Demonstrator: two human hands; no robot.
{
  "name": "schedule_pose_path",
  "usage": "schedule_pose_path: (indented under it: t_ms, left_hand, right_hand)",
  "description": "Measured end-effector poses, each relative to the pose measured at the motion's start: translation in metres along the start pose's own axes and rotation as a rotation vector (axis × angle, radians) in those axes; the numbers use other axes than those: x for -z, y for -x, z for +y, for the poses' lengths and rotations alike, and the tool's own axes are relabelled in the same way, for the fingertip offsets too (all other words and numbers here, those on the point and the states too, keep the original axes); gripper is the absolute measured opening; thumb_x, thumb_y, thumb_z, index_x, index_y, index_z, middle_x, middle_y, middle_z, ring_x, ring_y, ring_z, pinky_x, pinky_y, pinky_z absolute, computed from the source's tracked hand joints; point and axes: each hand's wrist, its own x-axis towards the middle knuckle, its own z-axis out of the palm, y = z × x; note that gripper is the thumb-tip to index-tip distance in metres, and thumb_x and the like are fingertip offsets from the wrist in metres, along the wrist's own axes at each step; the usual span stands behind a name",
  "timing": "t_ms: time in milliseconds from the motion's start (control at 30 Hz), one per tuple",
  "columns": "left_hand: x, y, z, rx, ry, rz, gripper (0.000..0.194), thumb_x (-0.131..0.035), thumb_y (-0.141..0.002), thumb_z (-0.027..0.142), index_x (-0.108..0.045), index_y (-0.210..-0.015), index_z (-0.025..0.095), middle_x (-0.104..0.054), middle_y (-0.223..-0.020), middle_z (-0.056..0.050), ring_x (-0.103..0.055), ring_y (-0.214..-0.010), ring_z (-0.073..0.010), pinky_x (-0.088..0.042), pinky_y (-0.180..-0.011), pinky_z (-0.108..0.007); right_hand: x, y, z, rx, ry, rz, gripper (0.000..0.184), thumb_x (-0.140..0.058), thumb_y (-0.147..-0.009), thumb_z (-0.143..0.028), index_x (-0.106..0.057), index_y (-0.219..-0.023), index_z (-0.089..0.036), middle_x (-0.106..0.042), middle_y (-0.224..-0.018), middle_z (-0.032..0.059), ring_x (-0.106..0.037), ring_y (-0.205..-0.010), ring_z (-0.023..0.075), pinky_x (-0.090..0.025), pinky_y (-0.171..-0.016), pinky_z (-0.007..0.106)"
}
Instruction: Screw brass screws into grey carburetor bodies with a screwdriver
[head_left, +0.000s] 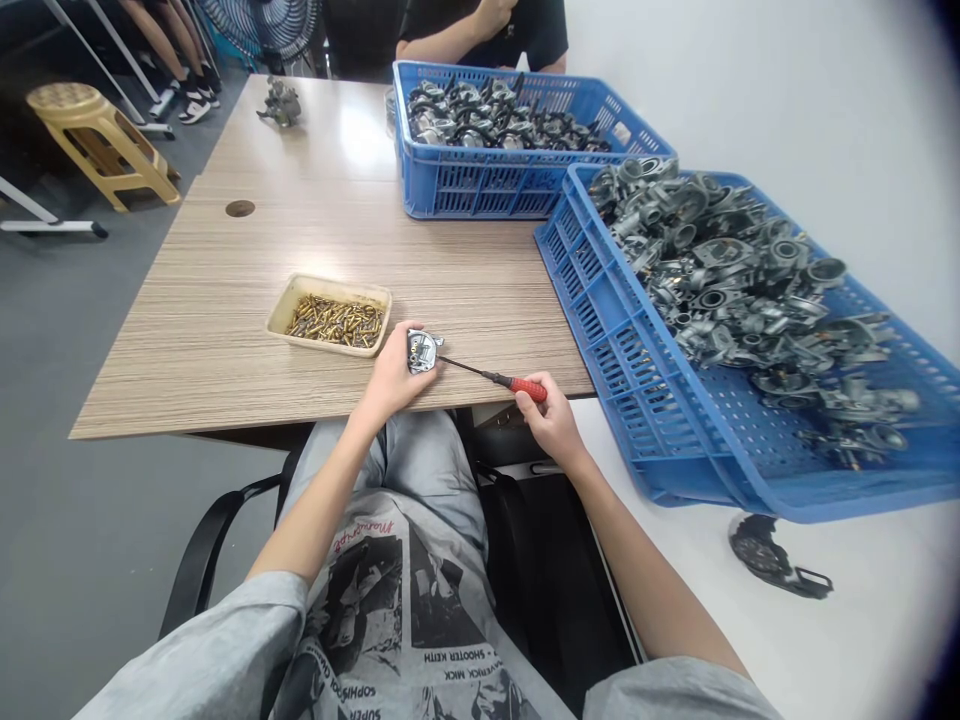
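Note:
My left hand (pixel 394 377) is closed around a small grey metal carburetor body (pixel 422 351), held at the front edge of the wooden table (pixel 225 300). My right hand (pixel 551 420) grips the red handle of a thin screwdriver (pixel 495 377), whose tip reaches into the metal part. Just left of my left hand sits a beige tray (pixel 330 314) filled with several small brass screws.
A blue crate (pixel 600 330) heaped with grey metal castings lies at my right, tilted over the white table. A second blue crate (pixel 480 180) of parts stands behind it, with another person seated beyond. A lone metal part (pixel 280 103), a fan and a yellow stool (pixel 97 140) are far left.

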Motion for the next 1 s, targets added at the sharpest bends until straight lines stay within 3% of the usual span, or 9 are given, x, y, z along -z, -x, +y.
schedule_pose_path:
  t_ms: [1000]
  left_hand:
    - [-0.0004,0.0007,0.0000,-0.011,0.000,0.009,0.056,-0.076,-0.082,0.026,-0.049,-0.130,0.021,-0.066,-0.116,-0.007,-0.066,-0.105,-0.0224,-0.052,-0.098,-0.036]
  right_hand:
    - [0.0003,0.0001,0.0030,0.014,0.006,0.000,0.033,-0.060,-0.099,-0.057,-0.052,-0.102,-0.025,-0.051,-0.072,-0.0031,-0.046,-0.056,0.0167,-0.035,-0.053,0.032]
